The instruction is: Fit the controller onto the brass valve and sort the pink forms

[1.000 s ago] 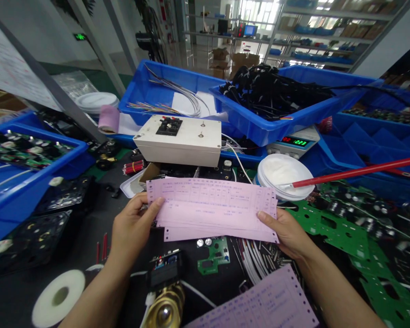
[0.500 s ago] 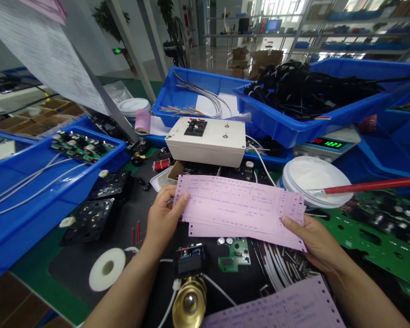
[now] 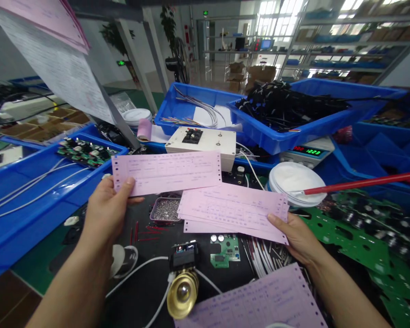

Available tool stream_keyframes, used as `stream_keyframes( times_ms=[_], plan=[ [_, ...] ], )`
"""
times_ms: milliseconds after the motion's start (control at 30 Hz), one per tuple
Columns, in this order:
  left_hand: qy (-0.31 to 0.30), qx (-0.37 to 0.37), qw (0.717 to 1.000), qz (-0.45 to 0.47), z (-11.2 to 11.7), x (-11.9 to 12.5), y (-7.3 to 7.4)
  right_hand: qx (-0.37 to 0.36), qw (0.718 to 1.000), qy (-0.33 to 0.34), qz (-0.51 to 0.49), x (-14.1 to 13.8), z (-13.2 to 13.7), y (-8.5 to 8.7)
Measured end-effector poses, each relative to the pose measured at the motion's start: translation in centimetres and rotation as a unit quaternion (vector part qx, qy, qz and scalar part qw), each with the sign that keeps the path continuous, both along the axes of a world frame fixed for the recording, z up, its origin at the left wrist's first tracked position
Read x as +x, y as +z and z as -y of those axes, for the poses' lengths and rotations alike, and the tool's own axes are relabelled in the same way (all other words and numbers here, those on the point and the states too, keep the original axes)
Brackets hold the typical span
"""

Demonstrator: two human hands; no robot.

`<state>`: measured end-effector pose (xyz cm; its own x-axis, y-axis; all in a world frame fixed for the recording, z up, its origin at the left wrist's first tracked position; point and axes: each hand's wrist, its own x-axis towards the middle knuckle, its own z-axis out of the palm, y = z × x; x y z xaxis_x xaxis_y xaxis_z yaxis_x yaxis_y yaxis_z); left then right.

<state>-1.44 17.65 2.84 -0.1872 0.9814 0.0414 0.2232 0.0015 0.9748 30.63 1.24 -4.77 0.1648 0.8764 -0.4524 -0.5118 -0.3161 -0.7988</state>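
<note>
My left hand pinches the left end of a pink printed form with punched holes along its edges. Several more such sheets, fanned and overlapping, are gripped at their right end by my right hand. Both lots hang above the dark work mat. Another pink form lies at the near edge. Below the sheets sit a small green circuit board and a brass, cup-shaped part joined to a black housing with white wires.
A white box with switches stands behind the sheets. Blue bins hold black cables and wires. On the right are a white tub with a red-handled brush across it and green circuit boards. A tray of small metal parts lies mid-mat.
My left hand has moved left, drawing one pink form away from the stack. The other sheets stay in my right hand. The camera view has tilted upward a little.
</note>
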Motion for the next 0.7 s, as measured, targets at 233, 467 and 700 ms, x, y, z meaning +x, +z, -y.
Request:
stream_keyframes(
  times_ms=[233,467,700],
  plan=[
    [-0.038,-0.091,0.994,-0.046,-1.9,-2.3,-0.5,-0.004,0.999,0.037,0.004,0.2,0.0,0.0],
    [-0.025,-0.07,0.994,-0.075,-2.5,-3.4,-1.1,-0.065,0.997,0.03,-0.003,0.9,0.4,0.4],
    [-0.049,-0.107,0.991,-0.062,-1.8,-2.6,-1.5,-0.104,0.992,0.006,0.067,3.4,2.1,1.9]
  ],
)
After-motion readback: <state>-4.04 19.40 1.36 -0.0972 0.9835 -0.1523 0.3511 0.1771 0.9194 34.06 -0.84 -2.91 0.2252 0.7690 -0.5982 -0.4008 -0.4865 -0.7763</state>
